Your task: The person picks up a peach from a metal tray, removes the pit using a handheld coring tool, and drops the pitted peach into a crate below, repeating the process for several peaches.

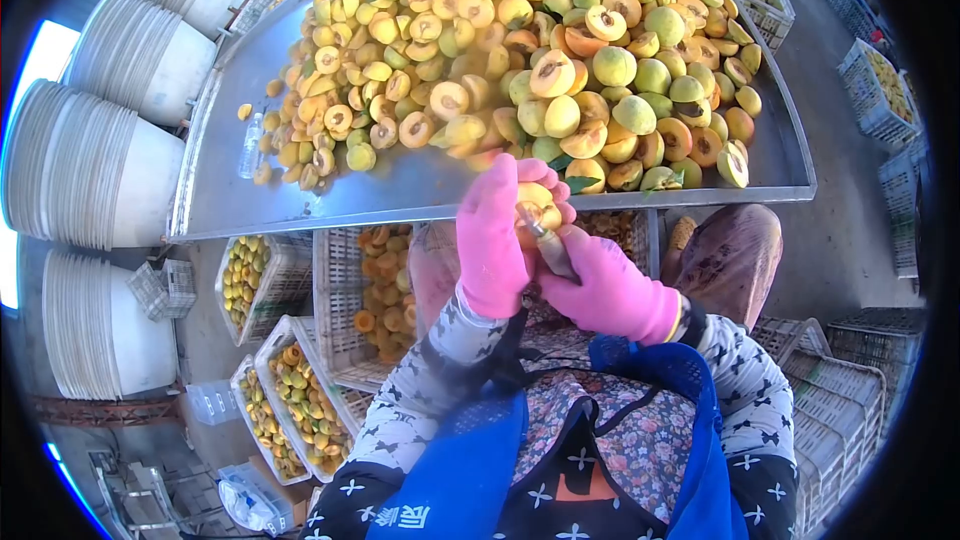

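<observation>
My left hand (492,245), in a pink glove, is closed around a halved yellow peach (541,200), its cut side facing up. My right hand (622,292), also in a pink glove, grips the handle of a small pitting knife (553,250). The knife's metal tip touches the cut face of the peach; its exact shape is partly hidden. Both hands are close together in front of my body, just at the near edge of a metal table (330,212). On that table lies a large heap of peaches (560,115), many halved with brown centres showing, some with leaves.
Below the table edge stands a crate (335,285) of peach halves between my legs and to the left. More fruit-filled crates (268,360) sit at left. White tubs (75,165) line the far left. Stacked crates (830,410) are at right. A plastic bottle (251,147) lies on the table.
</observation>
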### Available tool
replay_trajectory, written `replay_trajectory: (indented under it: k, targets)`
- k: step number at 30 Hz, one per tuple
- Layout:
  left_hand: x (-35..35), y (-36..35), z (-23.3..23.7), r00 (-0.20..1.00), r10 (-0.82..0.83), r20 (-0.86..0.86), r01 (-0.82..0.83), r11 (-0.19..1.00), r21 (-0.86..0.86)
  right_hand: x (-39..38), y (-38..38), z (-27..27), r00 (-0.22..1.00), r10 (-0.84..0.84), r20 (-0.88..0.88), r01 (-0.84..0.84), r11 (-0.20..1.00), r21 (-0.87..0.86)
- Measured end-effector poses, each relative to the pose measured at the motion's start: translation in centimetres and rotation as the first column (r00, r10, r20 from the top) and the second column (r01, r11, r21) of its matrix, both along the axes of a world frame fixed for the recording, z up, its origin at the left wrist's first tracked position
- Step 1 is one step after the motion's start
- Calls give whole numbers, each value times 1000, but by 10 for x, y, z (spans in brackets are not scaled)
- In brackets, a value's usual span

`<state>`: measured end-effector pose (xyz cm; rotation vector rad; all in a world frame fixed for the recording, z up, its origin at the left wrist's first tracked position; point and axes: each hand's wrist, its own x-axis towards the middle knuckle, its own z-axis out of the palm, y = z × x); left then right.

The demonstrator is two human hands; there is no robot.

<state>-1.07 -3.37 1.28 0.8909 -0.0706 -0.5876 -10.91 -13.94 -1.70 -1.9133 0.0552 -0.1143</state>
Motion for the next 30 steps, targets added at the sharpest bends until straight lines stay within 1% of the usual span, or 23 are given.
replay_trajectory:
  k: [1,3,4,6,9,10,12,13,15,16,17,18,19,20,21,22,23,24,26,27,28,29,30]
  targets:
    - [1,1,-1,1000,-2,19,2,1000,19,-2,-4,8,993,66,-100,-52,990,131]
    - [2,0,-3,998,-14,56,12,999,49,-1,-4,16,963,94,-252,-33,971,238]
    - [2,-2,-6,992,0,125,-11,996,92,-1,-3,19,939,113,-325,-16,958,286]
    - [1,-4,-12,966,19,259,-67,982,177,-2,3,15,936,189,-297,-12,860,509]
    - [2,-1,-5,975,-91,202,39,968,248,-8,3,11,912,327,-246,-15,627,778]
    - [3,0,-5,981,-141,134,118,979,166,-9,1,12,900,378,-216,-21,533,846]
    - [8,-1,-3,968,-250,24,251,968,-23,-13,-13,12,849,515,-120,-145,446,883]
    - [10,-3,-5,979,-195,-57,195,981,-5,-15,-21,13,811,581,-69,-208,396,894]
    - [15,7,-13,988,-138,66,128,982,137,-20,-29,17,783,551,-287,-184,647,740]
    - [18,13,-16,984,-116,133,88,975,206,-23,-32,16,771,509,-384,-180,751,635]
    - [22,29,-13,947,-216,239,155,956,248,-25,-34,3,874,364,-321,-314,928,199]
    - [26,49,-8,948,-241,209,172,938,302,-29,-36,-16,947,269,-176,-311,906,-287]
    - [30,75,-3,951,-257,172,184,917,354,-34,-42,-29,944,221,-243,-308,856,-416]
    - [48,114,0,908,-368,199,200,801,564,-33,-47,-35,947,207,-246,-294,866,-404]
    - [53,138,21,921,-357,158,136,671,729,-32,-50,-39,949,189,-252,-278,878,-389]
    - [60,150,25,921,-289,262,-1,670,743,-28,-47,-33,949,169,-268,-262,894,-363]
    - [68,158,24,903,-224,367,-138,658,740,-25,-49,-19,894,175,-413,-276,941,-197]
    - [76,163,20,868,-158,470,-273,639,719,-22,-47,-22,917,176,-359,-273,931,-242]
    - [103,143,-11,878,-76,473,-297,689,661,-18,-41,-29,953,182,-241,-259,904,-341]
    - [121,124,-28,878,-39,477,-307,717,625,-15,-38,-29,945,179,-272,-264,911,-318]
    - [131,103,-42,739,-151,657,-435,638,635,-16,-36,-27,950,175,-258,-252,918,-306]
    - [143,80,-55,556,-277,784,-562,569,600,-17,-34,-25,956,165,-244,-236,925,-297]
    - [156,60,-65,401,-364,841,-623,565,542,-19,-33,-23,960,156,-233,-221,932,-287]
